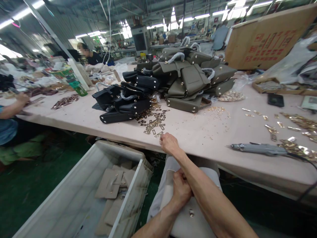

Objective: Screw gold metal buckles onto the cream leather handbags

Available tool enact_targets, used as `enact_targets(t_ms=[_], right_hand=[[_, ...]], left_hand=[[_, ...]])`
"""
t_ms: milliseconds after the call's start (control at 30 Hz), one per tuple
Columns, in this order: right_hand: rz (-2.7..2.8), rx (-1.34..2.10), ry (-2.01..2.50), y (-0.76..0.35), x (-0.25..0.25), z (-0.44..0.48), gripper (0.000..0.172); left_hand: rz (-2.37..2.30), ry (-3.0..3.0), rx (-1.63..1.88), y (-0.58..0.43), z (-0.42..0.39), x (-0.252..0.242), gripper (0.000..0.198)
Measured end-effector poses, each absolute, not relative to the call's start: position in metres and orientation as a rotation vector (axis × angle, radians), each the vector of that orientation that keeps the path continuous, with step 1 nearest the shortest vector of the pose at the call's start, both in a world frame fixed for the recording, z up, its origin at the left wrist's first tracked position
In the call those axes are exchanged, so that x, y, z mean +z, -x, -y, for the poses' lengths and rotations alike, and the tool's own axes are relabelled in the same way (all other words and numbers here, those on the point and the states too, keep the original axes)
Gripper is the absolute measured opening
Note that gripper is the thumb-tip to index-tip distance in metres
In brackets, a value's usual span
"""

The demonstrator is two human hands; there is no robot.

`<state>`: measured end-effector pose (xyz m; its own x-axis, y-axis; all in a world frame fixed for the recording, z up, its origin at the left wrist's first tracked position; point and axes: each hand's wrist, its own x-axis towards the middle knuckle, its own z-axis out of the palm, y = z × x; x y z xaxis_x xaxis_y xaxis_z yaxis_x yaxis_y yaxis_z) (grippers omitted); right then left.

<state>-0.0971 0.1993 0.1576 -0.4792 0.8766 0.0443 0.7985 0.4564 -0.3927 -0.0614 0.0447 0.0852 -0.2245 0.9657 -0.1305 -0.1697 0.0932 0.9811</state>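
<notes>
Across my lap lies a light beige leather bag piece (170, 190) with a small metal fitting on it. My left hand (182, 188) is closed on this piece, its fingers curled and partly hidden behind my right forearm. My right hand (169, 143) reaches over to the table's front edge. Its fingers are pinched together beside a small gold-toned metal plate (158, 135); whether anything is between them I cannot make out. A loose pile of similar metal plates (153, 124) spreads just beyond my fingertips.
Black handbags (123, 102) and olive-grey handbags (193, 79) are heaped on the table (198, 135). A grey electric screwdriver (257, 148) lies at right, near more metal parts (299, 124). A white bin (141, 175) with beige pieces stands at lower left. Another person's arm (12, 107) is at far left.
</notes>
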Motion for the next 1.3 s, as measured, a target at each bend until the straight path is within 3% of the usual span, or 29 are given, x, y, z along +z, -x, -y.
enact_targets(t_ms=[200,400,700,1300], right_hand=[[1.892,0.889,1.132,0.031,0.163,-0.180,0.011],[1.480,1.167,1.192,-0.062,0.146,-0.130,0.033],[1.303,1.215,1.270,-0.076,0.105,-0.086,0.026],[1.281,1.153,1.390,-0.071,0.100,-0.083,0.031]], left_hand=[[-1.268,-0.744,1.223,0.058,-0.044,0.080,0.022],[-1.173,-0.647,1.219,0.059,-0.048,0.084,0.033],[-1.136,-0.657,1.203,0.055,-0.051,0.078,0.038],[-1.089,-0.721,1.184,0.059,-0.049,0.080,0.042]])
